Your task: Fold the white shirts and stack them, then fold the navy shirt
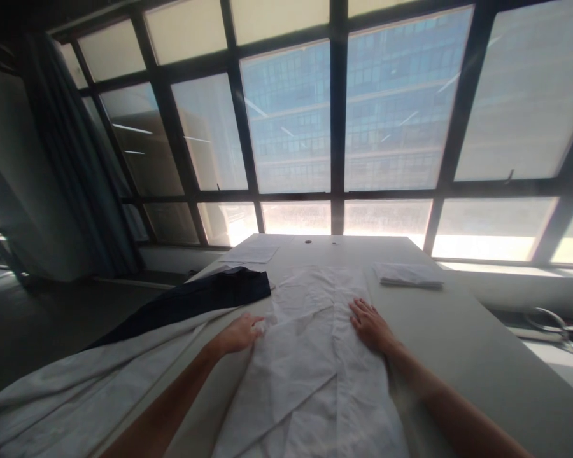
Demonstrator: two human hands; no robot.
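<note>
A long white garment (300,356) with a lengthwise strip like a placket lies creased on the white table in front of me, running toward the window. My left hand (241,332) is at its left edge, with thumb and forefinger closed on a bit of the cloth. On the right edge rests my right hand (370,324), palm down and fingers stretched out flat. The near end of the garment runs out of the bottom of the view. What kind of garment it is I cannot fully tell.
Dark navy cloth (205,296) and more white cloth (100,375) hang over the left side of the table (458,356). A folded white cloth (408,275) sits at the right, and white sheets (251,254) lie at the far left. Large windows (286,121) stand behind.
</note>
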